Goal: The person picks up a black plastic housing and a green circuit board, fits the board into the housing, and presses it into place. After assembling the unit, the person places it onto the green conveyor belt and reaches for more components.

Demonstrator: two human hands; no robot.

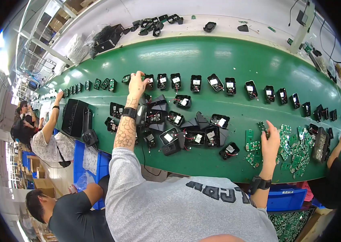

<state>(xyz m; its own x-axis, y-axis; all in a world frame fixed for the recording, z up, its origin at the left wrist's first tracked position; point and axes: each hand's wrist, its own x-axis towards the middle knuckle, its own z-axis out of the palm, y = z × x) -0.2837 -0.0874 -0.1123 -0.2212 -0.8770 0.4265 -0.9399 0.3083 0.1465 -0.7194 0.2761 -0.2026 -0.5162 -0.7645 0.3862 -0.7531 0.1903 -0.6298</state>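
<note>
My left hand (137, 83) reaches to the far row, its fingers curled at the edge of a black plastic housing (150, 81) with electronics inside. Just left of those fingers lies a black housing with a green board (126, 79). My right hand (271, 140) pinches a small green circuit board (262, 126) between thumb and fingers, above the bench's right part. Beneath and beside it spread loose green circuit boards (299, 151). Open black housings (196, 83) with white parts and red wires stand in a long row across the bench.
More housings and black covers (171, 148) crowd the middle of the green bench (202, 52). A big black box (73, 117) stands left, a parts bin (320, 144) right. Blue crates (286, 198) sit below the edge. Co-workers are at the left (69, 213) and far right (335, 161).
</note>
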